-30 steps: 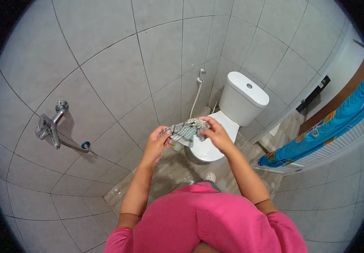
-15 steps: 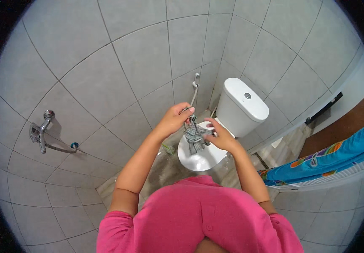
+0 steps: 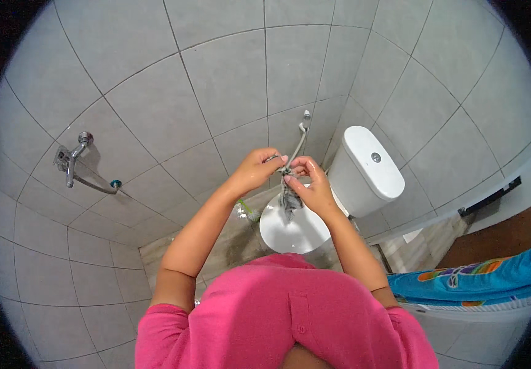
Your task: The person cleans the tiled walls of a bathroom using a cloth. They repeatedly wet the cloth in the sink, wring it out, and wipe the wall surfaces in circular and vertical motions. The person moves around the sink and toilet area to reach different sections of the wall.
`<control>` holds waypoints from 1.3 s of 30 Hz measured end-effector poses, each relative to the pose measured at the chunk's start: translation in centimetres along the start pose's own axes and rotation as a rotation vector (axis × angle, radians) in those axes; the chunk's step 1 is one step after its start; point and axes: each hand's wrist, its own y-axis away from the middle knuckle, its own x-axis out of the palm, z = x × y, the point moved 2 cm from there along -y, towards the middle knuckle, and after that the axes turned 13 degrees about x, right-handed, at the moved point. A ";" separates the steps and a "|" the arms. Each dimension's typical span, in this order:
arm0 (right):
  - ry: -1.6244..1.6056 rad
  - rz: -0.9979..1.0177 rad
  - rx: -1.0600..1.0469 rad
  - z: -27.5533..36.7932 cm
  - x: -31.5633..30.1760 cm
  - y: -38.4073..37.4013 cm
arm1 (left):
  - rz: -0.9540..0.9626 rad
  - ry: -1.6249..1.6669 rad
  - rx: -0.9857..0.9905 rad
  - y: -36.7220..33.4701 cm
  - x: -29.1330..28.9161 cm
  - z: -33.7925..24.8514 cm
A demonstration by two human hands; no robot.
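Observation:
Over the white toilet seat lid [image 3: 290,230] I hold a small wet-looking cloth [image 3: 291,202], grey and white with stripes, bunched at the top and hanging down. My left hand [image 3: 259,169] is closed on its upper part, thumb and fingers pinched together. Beside it my right hand [image 3: 312,187] pinches the gathered cloth just below, thumb and fingertips meeting on it. Part of the cloth is hidden behind the fingers.
The toilet tank [image 3: 364,157] stands at the far right. A handheld sprayer [image 3: 306,120] hangs on the tiled wall, its hose running down behind my hands. A green-handled brush [image 3: 251,213] is beside the bowl. Left is a chrome tap [image 3: 75,161]; right, a blue patterned towel [image 3: 462,280].
My right hand has moved up and in toward the left hand, now gripping the cloth near its top. The cloth's hanging part looks narrower. The view has shifted slightly.

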 end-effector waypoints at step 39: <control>0.276 0.385 0.392 -9.5 -2.2 4.9 | -0.412 -0.166 0.271 -2.1 1.0 -2.7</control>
